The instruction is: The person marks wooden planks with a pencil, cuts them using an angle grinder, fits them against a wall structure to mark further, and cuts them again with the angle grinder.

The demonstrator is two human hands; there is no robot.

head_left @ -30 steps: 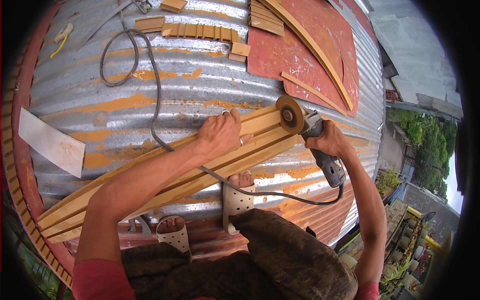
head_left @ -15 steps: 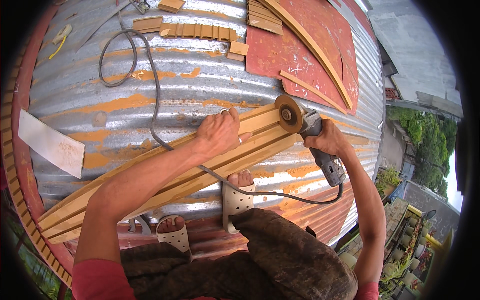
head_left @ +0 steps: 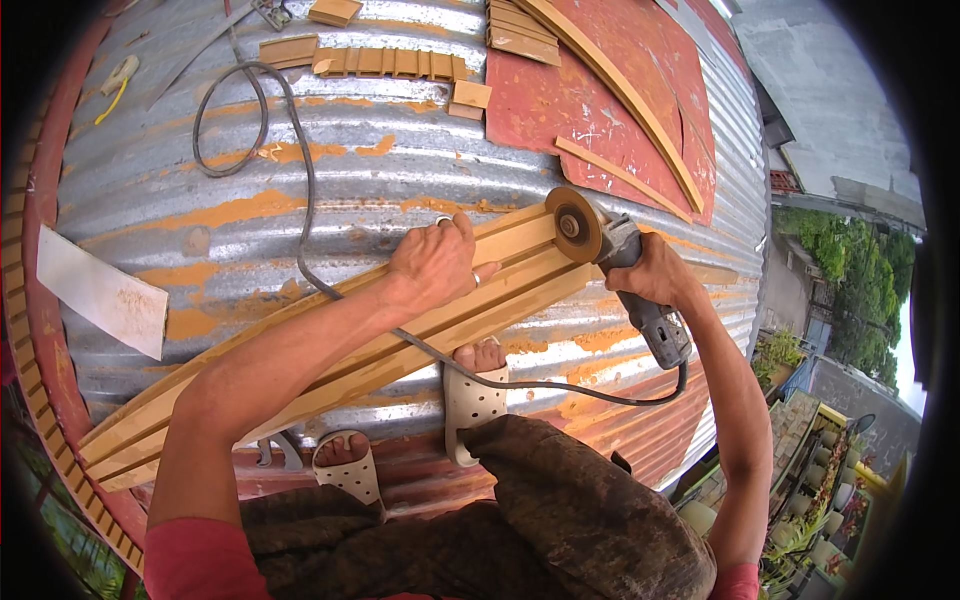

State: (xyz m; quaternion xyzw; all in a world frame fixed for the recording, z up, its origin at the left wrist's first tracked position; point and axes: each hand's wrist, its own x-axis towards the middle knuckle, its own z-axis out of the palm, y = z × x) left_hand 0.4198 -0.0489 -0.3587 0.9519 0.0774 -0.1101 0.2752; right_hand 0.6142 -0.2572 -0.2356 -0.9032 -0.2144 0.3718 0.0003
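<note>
My right hand [head_left: 642, 275] is wrapped round the body of a grey angle grinder [head_left: 655, 330]. Its brown round disc [head_left: 572, 226] meets the far right end of a long, tan grooved plank [head_left: 430, 318]. The plank slants across the metal sheets from lower left to upper right. My left hand [head_left: 437, 262] grips its upper part near the disc, fingers bent and thumb along a groove. From the grinder's rear, a dark power cord [head_left: 550, 388] runs left across the plank and under my left forearm.
Corrugated metal sheeting [head_left: 130, 200] with rust patches lies underfoot. Ahead are tan offcuts [head_left: 385, 64], a red sheet [head_left: 610, 110] and a long strip [head_left: 625, 90]. A white panel [head_left: 105, 295] lies left. My feet in cream clogs [head_left: 474, 405] stand beside the plank; a drop-off with plants lies right.
The view has shifted very slightly. Both hands keep their holds, and the disc stays at the plank's right end.
</note>
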